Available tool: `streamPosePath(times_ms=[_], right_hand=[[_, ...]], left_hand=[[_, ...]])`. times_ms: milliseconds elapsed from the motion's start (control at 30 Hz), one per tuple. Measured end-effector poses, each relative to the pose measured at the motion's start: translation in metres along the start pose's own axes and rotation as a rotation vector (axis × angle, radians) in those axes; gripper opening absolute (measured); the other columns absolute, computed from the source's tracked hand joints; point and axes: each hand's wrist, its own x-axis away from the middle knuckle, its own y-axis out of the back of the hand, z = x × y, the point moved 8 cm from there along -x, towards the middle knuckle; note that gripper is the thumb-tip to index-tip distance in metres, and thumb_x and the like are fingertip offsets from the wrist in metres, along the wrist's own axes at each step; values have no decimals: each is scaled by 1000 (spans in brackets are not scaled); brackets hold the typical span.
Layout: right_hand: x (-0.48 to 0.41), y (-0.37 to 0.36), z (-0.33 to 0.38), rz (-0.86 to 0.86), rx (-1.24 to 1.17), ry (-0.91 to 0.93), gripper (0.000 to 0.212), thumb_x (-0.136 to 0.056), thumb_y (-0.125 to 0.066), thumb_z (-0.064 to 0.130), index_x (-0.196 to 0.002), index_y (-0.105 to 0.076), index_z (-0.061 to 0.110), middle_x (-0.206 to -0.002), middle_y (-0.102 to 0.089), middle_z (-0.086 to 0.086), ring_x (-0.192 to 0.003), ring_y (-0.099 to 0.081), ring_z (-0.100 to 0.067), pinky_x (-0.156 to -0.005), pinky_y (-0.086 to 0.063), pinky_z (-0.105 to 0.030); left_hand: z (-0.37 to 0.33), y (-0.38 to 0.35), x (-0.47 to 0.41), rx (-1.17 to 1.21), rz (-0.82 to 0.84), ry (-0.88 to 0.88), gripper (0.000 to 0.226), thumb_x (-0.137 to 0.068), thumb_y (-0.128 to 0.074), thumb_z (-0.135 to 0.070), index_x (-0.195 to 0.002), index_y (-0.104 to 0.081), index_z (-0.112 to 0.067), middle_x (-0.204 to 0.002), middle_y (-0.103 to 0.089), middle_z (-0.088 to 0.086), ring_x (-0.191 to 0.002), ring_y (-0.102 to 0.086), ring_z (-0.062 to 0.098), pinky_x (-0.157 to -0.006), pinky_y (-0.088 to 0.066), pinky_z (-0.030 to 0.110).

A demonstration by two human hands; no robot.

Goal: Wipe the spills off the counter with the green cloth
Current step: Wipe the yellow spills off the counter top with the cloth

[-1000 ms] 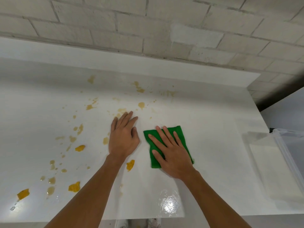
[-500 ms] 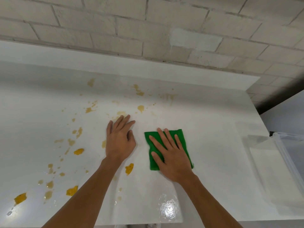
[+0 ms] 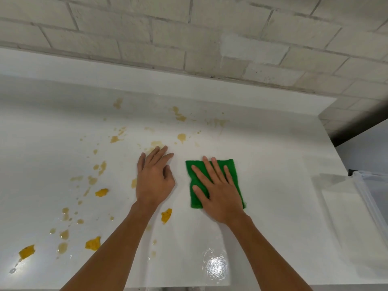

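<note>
Your right hand (image 3: pixel 220 196) slides a little toward the wall. The green cloth (image 3: pixel 196 203) under it moves along too.

Inspection finding: no legible text, label, brand, number or sign on the counter (image 3: pixel 262 164), cloth (image 3: pixel 195 201), wall (image 3: pixel 189 28) or bin (image 3: pixel 369 185).

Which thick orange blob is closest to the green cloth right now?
The orange blob between the forearms, beside the left wrist, nearest the green cloth; the other thick blobs lie farther left.
</note>
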Motion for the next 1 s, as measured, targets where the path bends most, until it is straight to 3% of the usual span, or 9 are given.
streamPosePath(times_ms=[167,333,433,600,700,900,1000], right_hand=[[-38,4,-11,-76,-13,-266,65,-109,-15,57,-170,-9,37,-180,4,-1,-165,9,-27,-132,-4,-60],[-40,-4,41,-75,-19,-60,62,-112,-20,54,-170,-14,34,-180,1,-1,-166,7,-26,-132,-5,-59],[-9,-2,30,-28,5,54,61,-112,-17,57,-170,-9,38,-179,7,5,-165,13,-19,-133,-3,-55],[-20,8,-35,-50,9,-145,63,-110,-12,60,-170,-6,40,-179,10,5,-165,14,-21,-133,-5,-57],[-52,5,-27,-74,-11,-238,65,-109,-14,56,-171,-9,35,-179,5,-1,-166,8,-28,-131,-6,-60],[-16,3,5,-32,13,104,60,-113,-20,54,-170,-12,36,-179,5,6,-165,10,-19,-133,-4,-55],[1,8,-37,-8,-3,38,61,-112,-17,58,-169,-4,42,-178,12,11,-164,17,-14,-134,0,-52]], left_hand=[[0,0,0,-4,2,9,46,-92,-50,-16,-134,-70,-20,-154,-56,-3,-151,-41,18,-127,-21,53],[0,0,0,5,26,30,48,-92,-49,-18,-135,-69,-21,-154,-55,-4,-151,-39,16,-128,-18,51],[1,1,1,5,13,17,46,-93,-49,-17,-135,-69,-20,-154,-56,-3,-151,-40,16,-128,-19,51],[-1,-3,-2,-10,19,31,48,-92,-50,-17,-136,-68,-21,-156,-53,-3,-152,-38,16,-129,-18,52],[-3,-8,-8,-32,44,59,50,-90,-49,-20,-137,-68,-21,-157,-52,-1,-153,-36,19,-129,-16,53],[-10,-18,-28,-44,71,53,51,-90,-48,-22,-137,-67,-16,-157,-53,6,-151,-39,25,-129,-18,53],[-8,-23,-42,-52,92,24,52,-91,-48,-23,-139,-65,-12,-158,-50,9,-152,-39,27,-128,-20,53]])
